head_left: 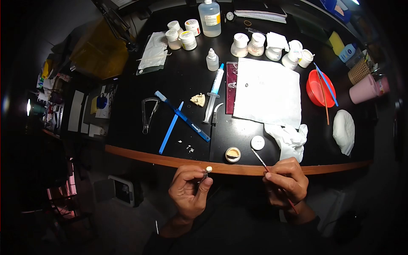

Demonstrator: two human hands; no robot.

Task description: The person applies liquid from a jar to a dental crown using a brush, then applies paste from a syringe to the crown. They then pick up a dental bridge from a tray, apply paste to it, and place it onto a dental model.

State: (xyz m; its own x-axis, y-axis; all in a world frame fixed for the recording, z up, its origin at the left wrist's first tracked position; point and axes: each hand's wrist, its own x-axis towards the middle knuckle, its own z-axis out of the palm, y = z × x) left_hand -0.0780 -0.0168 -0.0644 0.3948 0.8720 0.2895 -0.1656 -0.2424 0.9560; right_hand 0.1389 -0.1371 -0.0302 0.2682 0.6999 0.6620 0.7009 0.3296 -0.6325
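Note:
My left hand (190,194) is closed in front of the table's edge, pinching a small white piece (208,169) that seems to sit on a short metallic stem. Its exact kind is too small to tell. Between the fingers of my right hand (290,182) is a thin paintbrush (260,159) with a reddish handle, its tip pointing up and left. Just beyond that tip lies a round white lid (257,143). A small open jar (233,154) with yellowish content stands near the table's edge, between my two hands.
Crumpled tissue (290,139) and a white paper sheet (267,91) lie ahead. Left of them are a syringe (215,87), toothbrush (187,121), blue stick (171,128) and yellowish cast (197,100). A red bowl (312,91) stands right; several jars (256,45) and a bottle (210,21) stand behind.

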